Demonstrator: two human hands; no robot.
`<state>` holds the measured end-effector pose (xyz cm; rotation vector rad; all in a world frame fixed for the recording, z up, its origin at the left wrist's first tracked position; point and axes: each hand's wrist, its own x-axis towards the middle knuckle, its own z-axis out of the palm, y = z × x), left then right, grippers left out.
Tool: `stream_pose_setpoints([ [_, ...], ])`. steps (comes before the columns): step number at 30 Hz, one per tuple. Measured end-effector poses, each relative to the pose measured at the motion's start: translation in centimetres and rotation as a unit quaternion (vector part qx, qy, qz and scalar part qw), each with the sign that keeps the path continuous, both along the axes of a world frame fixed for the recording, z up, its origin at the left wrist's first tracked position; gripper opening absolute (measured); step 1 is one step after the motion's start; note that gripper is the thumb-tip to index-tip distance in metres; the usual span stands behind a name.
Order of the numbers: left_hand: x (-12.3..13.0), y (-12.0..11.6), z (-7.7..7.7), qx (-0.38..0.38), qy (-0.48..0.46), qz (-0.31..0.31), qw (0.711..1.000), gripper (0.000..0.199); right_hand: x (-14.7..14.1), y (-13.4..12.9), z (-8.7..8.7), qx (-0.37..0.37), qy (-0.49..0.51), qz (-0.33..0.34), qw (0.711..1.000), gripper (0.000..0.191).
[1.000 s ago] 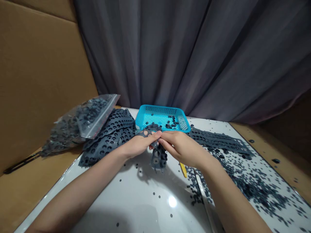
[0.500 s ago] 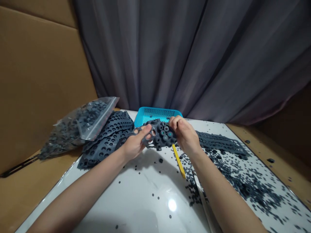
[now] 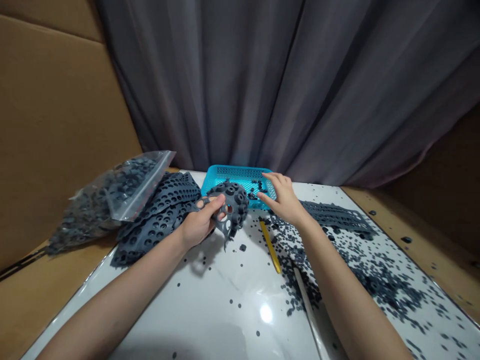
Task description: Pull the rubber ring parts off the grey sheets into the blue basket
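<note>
My left hand (image 3: pixel 200 222) is closed around a dark grey rubber sheet (image 3: pixel 236 207) with round holes and raised ring-shaped studs. The sheet bends over, its studded part bulging out past my thumb. To its right, my right hand (image 3: pixel 283 197) is open with thumb and fingers apart, over the right end of a blue plastic basket (image 3: pixel 215 172). Small dark pieces (image 3: pixel 257 187) lie in that basket. Nothing shows between the right fingers.
On the left, a zip bag of dark pieces (image 3: pixel 112 195) leans by stacked perforated sheets (image 3: pixel 157 220). A yellow stick (image 3: pixel 270 247) and a pale strip (image 3: pixel 308 310) lie mid-table. Scattered dark bits (image 3: pixel 375 280) and flat perforated strips (image 3: pixel 337 217) cover the right side.
My right hand has come off the rubber sheet and opened over the basket, where more dark pieces now show. The left hand has shifted slightly left and down with the sheet.
</note>
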<state>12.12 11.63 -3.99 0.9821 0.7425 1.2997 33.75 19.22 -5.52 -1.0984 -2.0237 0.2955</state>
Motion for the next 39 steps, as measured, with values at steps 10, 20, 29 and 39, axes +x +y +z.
stream_pose_setpoints([
  [10,-0.7,0.0,-1.1,0.114,0.155,0.096,0.977,0.04,-5.4,-7.3,4.1,0.03,-0.154,0.174,0.972,0.024],
  [20,-0.3,-0.8,1.1,0.044,0.124,-0.044,0.99,0.036,-5.0,-7.5,4.5,-0.08,0.004,0.275,0.958,0.024],
  [29,1.3,-1.4,0.4,-0.027,-0.139,-0.03,0.989,0.023,-7.1,-6.8,1.8,-0.315,0.419,0.315,0.791,0.035],
  [39,1.3,-0.9,0.1,-0.095,-0.131,0.004,0.987,0.02,-7.5,-6.5,1.4,-0.368,0.499,0.308,0.721,0.029],
])
